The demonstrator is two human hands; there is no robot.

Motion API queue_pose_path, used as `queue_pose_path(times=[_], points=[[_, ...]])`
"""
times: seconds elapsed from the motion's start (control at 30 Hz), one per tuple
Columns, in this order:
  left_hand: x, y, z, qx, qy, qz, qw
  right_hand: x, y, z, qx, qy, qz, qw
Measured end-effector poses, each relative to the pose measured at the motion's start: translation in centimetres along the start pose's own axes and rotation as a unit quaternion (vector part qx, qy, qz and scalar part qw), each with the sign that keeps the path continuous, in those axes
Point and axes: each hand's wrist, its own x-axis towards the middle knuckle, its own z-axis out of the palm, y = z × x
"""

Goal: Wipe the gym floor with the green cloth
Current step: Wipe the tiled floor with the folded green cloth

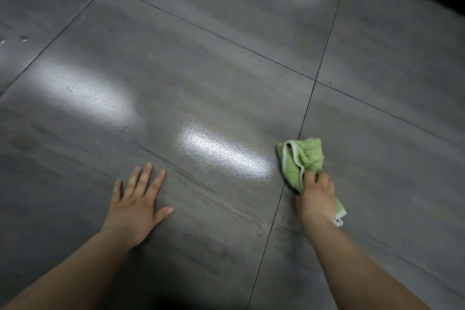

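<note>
My right hand (317, 196) has its grip closed on the bunched green cloth (302, 161), lower right of the frame, on a tile seam of the gym floor (226, 70). My left hand (137, 201) lies open, flat, bracing. I should spread the cloth flatter and press evenly toward the dark streaks (201, 191) at lower centre.

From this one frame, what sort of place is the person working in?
Probably an indoor hard-floored room; a gym can't be confirmed. Large grey floor tiles with thin dark joints, glossy patches of reflected light, and a crumpled green terry cloth under the right hand. No equipment shows.
</note>
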Motion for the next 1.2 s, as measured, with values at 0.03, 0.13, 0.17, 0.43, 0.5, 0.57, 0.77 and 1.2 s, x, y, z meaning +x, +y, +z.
queue_pose_path(times=[0.03,0.13,0.17,0.43,0.5,0.57,0.77,1.2], points=[[-0.1,0.1,-0.2,0.006,-0.004,-0.009,1.000,-0.3,-0.3,-0.4,-0.012,-0.024,-0.028,0.999],[-0.3,0.4,-0.6,0.009,-0.014,-0.011,1.000,-2.3,-2.4,-0.7,0.004,-0.096,-0.112,0.989],[-0.4,0.4,-0.6,0.006,-0.012,-0.007,1.000,-3.1,-3.2,-0.8,0.054,-0.104,-0.123,0.985],[-0.3,0.8,-0.9,-0.036,0.002,-0.015,0.999,-3.5,-1.6,-4.2,0.587,-0.170,0.047,0.790],[-0.2,0.9,-0.7,-0.041,0.011,-0.020,0.999,-2.3,0.4,-4.2,0.514,-0.087,0.094,0.848],[0.1,1.4,-0.5,-0.079,0.040,-0.031,0.996,-1.7,1.3,-3.7,0.356,0.025,0.127,0.926],[2.9,3.5,-1.5,-0.161,0.120,-0.049,0.979,-0.7,-1.1,0.8,0.016,-0.051,-0.052,0.997],[7.7,1.8,-2.4,-0.160,0.105,-0.083,0.978,11.4,-10.2,-1.7,0.094,0.048,-0.001,0.994]])
